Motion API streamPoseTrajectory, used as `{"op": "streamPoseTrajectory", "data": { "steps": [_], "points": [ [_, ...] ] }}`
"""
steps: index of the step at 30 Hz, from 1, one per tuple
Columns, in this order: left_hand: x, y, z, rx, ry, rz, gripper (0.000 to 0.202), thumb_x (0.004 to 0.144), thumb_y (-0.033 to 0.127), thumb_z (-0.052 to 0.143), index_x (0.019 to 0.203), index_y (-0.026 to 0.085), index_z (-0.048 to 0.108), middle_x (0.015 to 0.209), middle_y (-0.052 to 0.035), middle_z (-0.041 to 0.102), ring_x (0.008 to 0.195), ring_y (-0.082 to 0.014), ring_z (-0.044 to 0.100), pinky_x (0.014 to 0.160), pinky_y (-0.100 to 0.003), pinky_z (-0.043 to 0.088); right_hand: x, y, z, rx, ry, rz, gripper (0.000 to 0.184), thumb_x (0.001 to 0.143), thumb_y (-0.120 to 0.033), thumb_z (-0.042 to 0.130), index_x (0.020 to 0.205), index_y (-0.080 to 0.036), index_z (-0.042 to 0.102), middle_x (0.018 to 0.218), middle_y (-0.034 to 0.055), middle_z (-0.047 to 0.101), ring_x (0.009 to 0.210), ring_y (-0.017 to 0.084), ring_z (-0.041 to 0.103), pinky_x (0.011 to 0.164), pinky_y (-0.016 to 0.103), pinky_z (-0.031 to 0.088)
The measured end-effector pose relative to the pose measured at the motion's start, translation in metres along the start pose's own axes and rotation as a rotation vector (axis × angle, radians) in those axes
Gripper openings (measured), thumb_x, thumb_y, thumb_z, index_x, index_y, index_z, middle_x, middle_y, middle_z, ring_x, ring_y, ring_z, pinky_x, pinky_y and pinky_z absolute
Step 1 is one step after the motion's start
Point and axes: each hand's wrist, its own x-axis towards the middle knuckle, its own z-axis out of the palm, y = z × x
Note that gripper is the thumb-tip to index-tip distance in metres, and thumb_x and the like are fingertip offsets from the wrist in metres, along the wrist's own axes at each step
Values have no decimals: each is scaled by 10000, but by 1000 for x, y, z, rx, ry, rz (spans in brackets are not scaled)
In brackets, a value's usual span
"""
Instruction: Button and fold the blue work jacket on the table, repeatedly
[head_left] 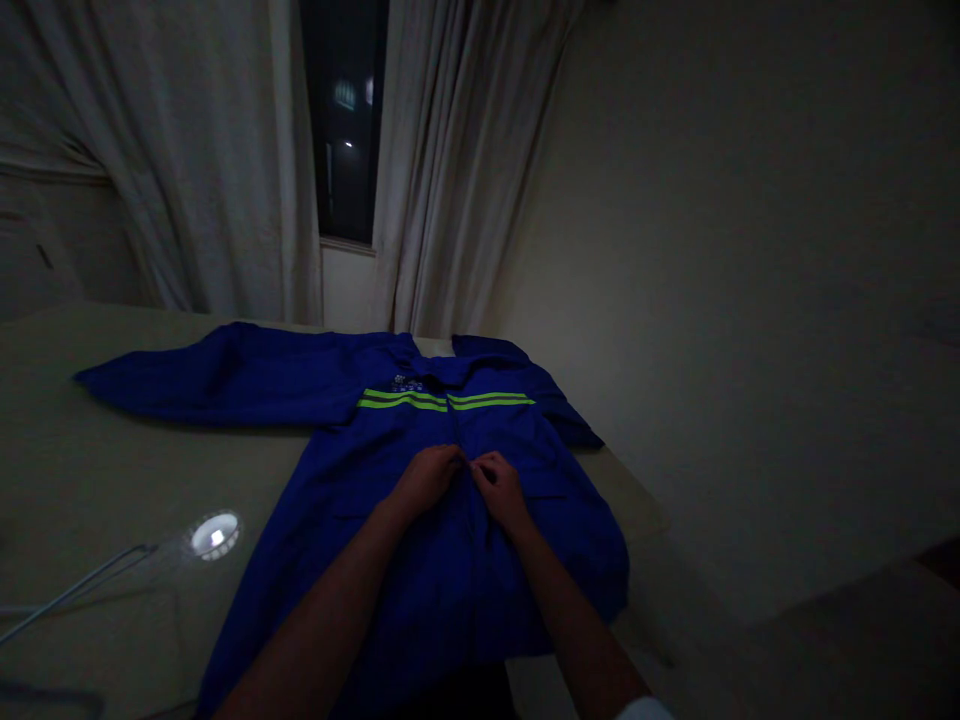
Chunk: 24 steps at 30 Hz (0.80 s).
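1. The left grip [430, 477] and right grip [500, 486] each pinch the blue jacket [435, 575] at its front opening [456, 430].
2. Its cloth looks soft, light and floppy; the edges seem best to hold.
3. It lies spread on the desk [112, 480].

Room dim. Pale curtains [217, 170] hang in folds either side of a narrow, dark window [341, 190]. Small bright spots in the glass: outside lamps or reflections, cannot tell. Sill [347, 245] below. Plain wall [720, 250] fills the right, darker toward the upper corner. Pale table [45, 430] stands near the curtains.
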Motion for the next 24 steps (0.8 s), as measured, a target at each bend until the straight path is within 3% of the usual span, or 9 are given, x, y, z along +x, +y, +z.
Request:
{"op": "streamPoseTrajectory", "data": {
  "steps": [3,11,17,24],
  "points": [
    [0,0,-1,-19,-5,-10,259,971,136,510,1082,211,732,1102,-71,788,1038,-219,719,911,-307,501,2,5,3,14,-22,26,117,905,-223,688,912,-208,803,969,67,731,891,196,698,793,293,540],
    [-1,-3,2,33,-18,0,280,967,144,503,1072,217,752,1091,-72,798,1023,-219,731,878,-299,496,1,3,11,-50,-43,50,136,875,-116,680,919,-209,769,973,45,691,818,169,667,739,279,524],
    [1,-6,4,-86,-8,-49,258,942,299,615,1132,200,759,941,-62,807,870,-224,744,779,-300,508,-1,-4,8,-128,-61,30,134,907,-121,660,953,-216,742,1012,37,666,766,151,642,752,288,522],
    [7,-19,10,-200,-19,-94,272,850,150,617,1073,203,763,1006,-63,810,941,-213,740,839,-299,527,-4,-13,9,-220,-76,-36,140,925,-139,668,988,-238,745,1057,51,666,913,189,669,828,307,535]
  ]
}}
